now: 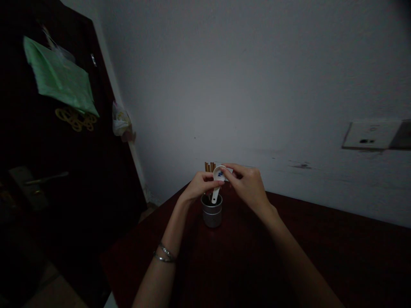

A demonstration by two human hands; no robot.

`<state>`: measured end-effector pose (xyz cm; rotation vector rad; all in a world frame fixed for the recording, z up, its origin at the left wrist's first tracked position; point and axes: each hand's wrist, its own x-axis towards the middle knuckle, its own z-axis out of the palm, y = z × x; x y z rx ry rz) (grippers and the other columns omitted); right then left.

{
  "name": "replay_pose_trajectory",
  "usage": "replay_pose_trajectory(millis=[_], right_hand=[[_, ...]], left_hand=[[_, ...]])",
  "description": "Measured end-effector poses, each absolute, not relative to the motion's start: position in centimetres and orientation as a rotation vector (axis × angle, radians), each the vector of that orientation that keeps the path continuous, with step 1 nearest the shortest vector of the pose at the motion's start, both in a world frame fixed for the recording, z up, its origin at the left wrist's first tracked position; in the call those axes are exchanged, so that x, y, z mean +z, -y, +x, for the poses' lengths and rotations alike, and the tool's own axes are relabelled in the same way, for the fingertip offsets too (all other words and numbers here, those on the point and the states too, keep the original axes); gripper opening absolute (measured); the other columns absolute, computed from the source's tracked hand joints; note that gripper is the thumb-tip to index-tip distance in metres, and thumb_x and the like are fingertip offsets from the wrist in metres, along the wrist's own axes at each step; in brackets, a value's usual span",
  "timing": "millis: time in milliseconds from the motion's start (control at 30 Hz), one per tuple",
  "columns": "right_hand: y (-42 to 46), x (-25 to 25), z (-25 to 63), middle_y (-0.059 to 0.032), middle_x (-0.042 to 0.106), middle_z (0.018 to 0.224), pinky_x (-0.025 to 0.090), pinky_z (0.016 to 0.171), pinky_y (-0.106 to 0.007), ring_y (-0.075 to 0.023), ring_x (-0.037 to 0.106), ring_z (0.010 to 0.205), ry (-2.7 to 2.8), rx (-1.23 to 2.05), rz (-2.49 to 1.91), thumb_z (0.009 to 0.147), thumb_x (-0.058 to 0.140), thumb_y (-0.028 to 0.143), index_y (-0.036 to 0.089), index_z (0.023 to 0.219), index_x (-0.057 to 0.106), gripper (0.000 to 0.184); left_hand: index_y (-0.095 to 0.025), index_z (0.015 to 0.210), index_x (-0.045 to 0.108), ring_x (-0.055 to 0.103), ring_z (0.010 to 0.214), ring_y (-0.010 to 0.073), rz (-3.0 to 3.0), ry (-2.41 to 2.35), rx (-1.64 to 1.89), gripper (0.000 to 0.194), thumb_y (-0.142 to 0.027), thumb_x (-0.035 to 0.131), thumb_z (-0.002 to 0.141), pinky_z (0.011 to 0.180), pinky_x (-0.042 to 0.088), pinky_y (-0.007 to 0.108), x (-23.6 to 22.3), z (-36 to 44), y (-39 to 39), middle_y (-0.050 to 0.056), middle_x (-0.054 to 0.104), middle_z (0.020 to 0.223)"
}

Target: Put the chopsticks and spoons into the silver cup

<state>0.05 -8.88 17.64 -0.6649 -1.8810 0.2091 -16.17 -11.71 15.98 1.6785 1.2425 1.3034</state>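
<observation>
A small metal cup (pixel 212 216) stands on the dark red table (pixel 321 252) near the wall corner. Wooden chopsticks (pixel 209 166) stick up out of it. A white ceramic spoon (pixel 217 183) with a blue mark in its bowl is held above the cup, handle pointing down into it. My left hand (pixel 201 185) is closed round the spoon's handle from the left. My right hand (pixel 246 184) pinches the spoon's bowl from the right. Thin bracelets (pixel 165 253) circle my left wrist.
A white wall rises behind the table, with a socket plate (pixel 370 134) at the right. A dark door (pixel 48 171) stands at the left with a lever handle (pixel 48 177), a green bag (pixel 61 77) and a small white bag (pixel 120 122) hanging by it. The table's near-left edge drops to the floor.
</observation>
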Motion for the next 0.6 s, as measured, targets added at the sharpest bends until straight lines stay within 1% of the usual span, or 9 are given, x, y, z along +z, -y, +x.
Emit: replay_pose_trajectory(millis=[67, 133, 233, 333, 467, 600], right_hand=[[8.9, 17.8, 0.1, -0.0012, 0.062, 0.057, 0.036, 0.052, -0.023, -0.0099, 0.05, 0.05, 1.874, 0.281, -0.655, 0.08, 0.051, 0.04, 0.019, 0.103, 0.067, 0.035], [8.8, 17.9, 0.1, -0.0019, 0.063, 0.059, 0.038, 0.053, -0.023, -0.0104, 0.052, 0.051, 1.871, 0.365, -0.637, 0.08, 0.051, 0.039, 0.017, 0.107, 0.064, 0.038], [8.8, 17.8, -0.1, -0.0046, 0.067, 0.069, 0.041, 0.057, -0.023, -0.0114, 0.056, 0.057, 1.925, 0.543, -0.591, 0.08, 0.052, 0.034, 0.016, 0.101, 0.067, 0.031], [8.8, 17.5, -0.7, -0.0058, 0.068, 0.074, 0.044, 0.059, -0.024, -0.0124, 0.059, 0.062, 2.003, 0.786, -0.53, 0.079, 0.053, 0.03, 0.016, 0.094, 0.069, 0.026], [8.7, 16.6, -1.9, -0.0055, 0.067, 0.071, 0.046, 0.054, -0.023, -0.0116, 0.059, 0.058, 1.982, 1.049, -0.484, 0.077, 0.055, 0.029, 0.015, 0.094, 0.068, 0.026], [8.6, 15.8, -2.7, -0.0036, 0.064, 0.066, 0.047, 0.047, -0.022, -0.0102, 0.057, 0.053, 1.891, 1.168, -0.507, 0.073, 0.059, 0.028, 0.015, 0.094, 0.068, 0.026]], left_hand=[[-0.011, 0.068, 0.063, 0.041, 0.04, 0.0045, 1.621, -1.229, 1.408, 0.026, -0.037, 0.067, 0.066, 0.039, 0.029, 0.018, 16.1, -16.0, 11.8, -0.002, 0.051, 0.051], [-0.01, 0.07, 0.064, 0.042, 0.039, 0.0045, 1.539, -1.195, 1.56, 0.027, -0.036, 0.067, 0.066, 0.038, 0.03, 0.018, 16.3, -15.9, 11.7, 0.0, 0.054, 0.053], [-0.009, 0.074, 0.063, 0.043, 0.04, 0.0046, 1.393, -1.105, 1.803, 0.028, -0.036, 0.067, 0.066, 0.038, 0.032, 0.019, 16.6, -15.8, 11.6, 0.002, 0.057, 0.058], [-0.01, 0.073, 0.061, 0.043, 0.04, 0.004, 1.257, -1.052, 1.979, 0.027, -0.034, 0.068, 0.066, 0.038, 0.032, 0.018, 17.0, -15.6, 11.5, 0.0, 0.056, 0.056], [-0.011, 0.069, 0.058, 0.038, 0.035, 0.0032, 1.161, -1.025, 2.066, 0.025, -0.033, 0.069, 0.065, 0.034, 0.027, 0.017, 17.1, -15.2, 11.4, -0.003, 0.049, 0.048], [-0.012, 0.069, 0.057, 0.034, 0.032, 0.0031, 1.171, -1.042, 2.084, 0.024, -0.034, 0.067, 0.067, 0.033, 0.023, 0.017, 17.0, -14.8, 11.3, -0.005, 0.044, 0.042]])
